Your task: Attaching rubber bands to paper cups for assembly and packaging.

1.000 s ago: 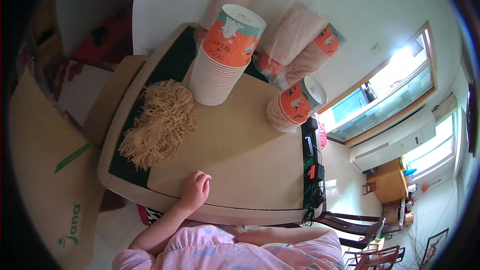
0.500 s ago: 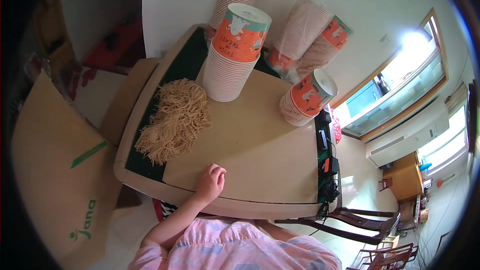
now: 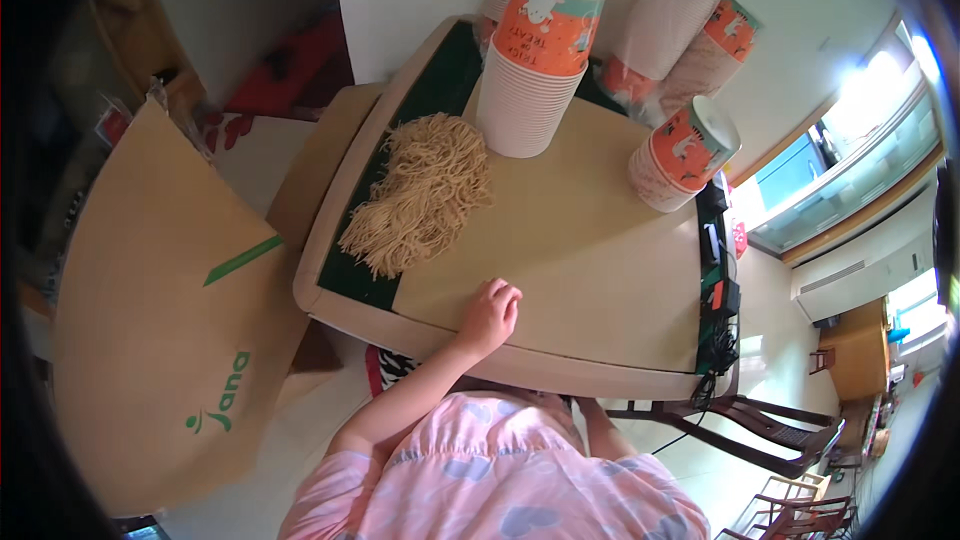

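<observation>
My left hand (image 3: 491,318) rests near the table's front edge, its fingers curled in and nothing seen in them. Beyond it, to the left, lies a tangled heap of beige string strands (image 3: 425,190), apart from the hand. A tall stack of paper cups (image 3: 530,90) stands past the heap, the top cup orange and green with a white cartoon figure. Farther right is a shorter stack of similar orange cups (image 3: 672,162). My right forearm (image 3: 597,427) reaches down by the table's front edge, and the right hand is hidden.
Plastic-wrapped cup stacks (image 3: 660,25) stand along the wall. Black adapters and cables (image 3: 716,340) line the table's (image 3: 590,280) right edge. A big cardboard box (image 3: 150,320) stands on the left, and a dark wooden chair (image 3: 775,430) is at the right.
The view has turned, so the table and its things appear farther right and higher. My left hand stays curled near the same spot on the table.
</observation>
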The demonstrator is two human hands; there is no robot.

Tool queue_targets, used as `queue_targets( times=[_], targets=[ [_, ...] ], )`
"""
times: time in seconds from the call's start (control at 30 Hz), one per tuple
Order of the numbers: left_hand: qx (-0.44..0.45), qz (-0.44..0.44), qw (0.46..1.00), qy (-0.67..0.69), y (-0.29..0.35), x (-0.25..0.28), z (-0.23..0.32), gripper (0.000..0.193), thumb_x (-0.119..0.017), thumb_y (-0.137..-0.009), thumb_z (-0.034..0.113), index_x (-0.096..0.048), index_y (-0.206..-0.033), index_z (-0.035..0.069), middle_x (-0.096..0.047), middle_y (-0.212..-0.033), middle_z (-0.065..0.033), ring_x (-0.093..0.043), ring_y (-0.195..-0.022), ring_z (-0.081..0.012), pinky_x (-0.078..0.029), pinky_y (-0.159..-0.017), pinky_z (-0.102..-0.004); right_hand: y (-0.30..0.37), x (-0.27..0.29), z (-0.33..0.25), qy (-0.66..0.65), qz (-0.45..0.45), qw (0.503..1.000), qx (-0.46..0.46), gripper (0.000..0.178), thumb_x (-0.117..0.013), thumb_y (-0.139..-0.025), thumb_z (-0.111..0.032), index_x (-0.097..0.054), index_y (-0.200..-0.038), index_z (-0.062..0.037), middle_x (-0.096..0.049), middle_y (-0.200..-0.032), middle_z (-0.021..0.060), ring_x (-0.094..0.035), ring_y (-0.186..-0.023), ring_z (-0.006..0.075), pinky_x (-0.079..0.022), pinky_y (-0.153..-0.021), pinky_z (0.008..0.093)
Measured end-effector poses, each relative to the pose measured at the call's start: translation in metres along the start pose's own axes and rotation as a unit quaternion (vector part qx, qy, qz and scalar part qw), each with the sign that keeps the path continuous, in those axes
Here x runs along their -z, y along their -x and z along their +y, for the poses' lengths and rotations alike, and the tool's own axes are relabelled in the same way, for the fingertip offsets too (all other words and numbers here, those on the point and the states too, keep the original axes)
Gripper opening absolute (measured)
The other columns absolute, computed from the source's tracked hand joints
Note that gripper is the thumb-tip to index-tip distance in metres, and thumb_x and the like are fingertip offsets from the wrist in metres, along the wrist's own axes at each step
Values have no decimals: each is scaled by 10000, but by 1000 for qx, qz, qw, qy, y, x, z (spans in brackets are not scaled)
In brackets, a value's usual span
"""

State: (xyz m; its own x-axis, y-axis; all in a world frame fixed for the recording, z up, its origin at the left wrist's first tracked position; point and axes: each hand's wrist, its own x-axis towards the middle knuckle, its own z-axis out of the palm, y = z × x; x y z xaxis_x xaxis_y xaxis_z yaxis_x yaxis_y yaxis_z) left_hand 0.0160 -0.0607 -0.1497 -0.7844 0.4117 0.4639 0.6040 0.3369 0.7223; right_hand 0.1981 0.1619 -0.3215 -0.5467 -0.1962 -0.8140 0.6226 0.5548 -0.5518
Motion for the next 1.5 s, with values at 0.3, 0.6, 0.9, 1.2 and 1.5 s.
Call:
queue_targets(
  times=[0.3,0.6,0.9,1.2,1.5],
  targets=[
    [-26,-34,999,-18,17,16,11,95,-621,-788,20,-583,-866,58,-572,-891,-98,-571,-875,-289,-483,-795,-409,21,-7,125,-166,47,985,-12,290,-655,-827,-249,-646,-1051,-65,-684,-933,116,-654,-836,175,-522,-708,347],
    [-37,-29,999,-16,24,14,9,110,-631,-781,25,-588,-874,67,-562,-880,-92,-574,-862,-282,-478,-786,-403,58,-5,48,378,-37,925,22,313,-620,-796,-149,-645,-1104,-97,-687,-1053,135,-649,-891,235,-509,-765,399],
    [-25,-58,997,-34,22,25,14,78,-645,-794,71,-594,-851,89,-566,-841,-73,-582,-800,-269,-473,-712,-406,170,55,-186,29,-137,985,97,178,-597,-870,-193,-645,-970,-54,-660,-836,85,-626,-794,177,-501,-741,341],
    [-19,-68,997,9,17,24,10,79,-636,-784,79,-596,-849,99,-588,-801,-69,-593,-773,-274,-467,-696,-406,109,93,-179,212,512,789,264,83,-638,-842,-137,-600,-857,-65,-632,-760,135,-628,-708,324,-509,-629,402],
    [-35,-114,993,12,13,28,16,87,-638,-801,116,-588,-872,119,-609,-780,-31,-619,-766,-215,-464,-695,-374,110,86,-176,297,517,745,298,96,-655,-784,-115,-565,-807,-91,-579,-753,87,-595,-709,291,-499,-590,408]
  ],
)
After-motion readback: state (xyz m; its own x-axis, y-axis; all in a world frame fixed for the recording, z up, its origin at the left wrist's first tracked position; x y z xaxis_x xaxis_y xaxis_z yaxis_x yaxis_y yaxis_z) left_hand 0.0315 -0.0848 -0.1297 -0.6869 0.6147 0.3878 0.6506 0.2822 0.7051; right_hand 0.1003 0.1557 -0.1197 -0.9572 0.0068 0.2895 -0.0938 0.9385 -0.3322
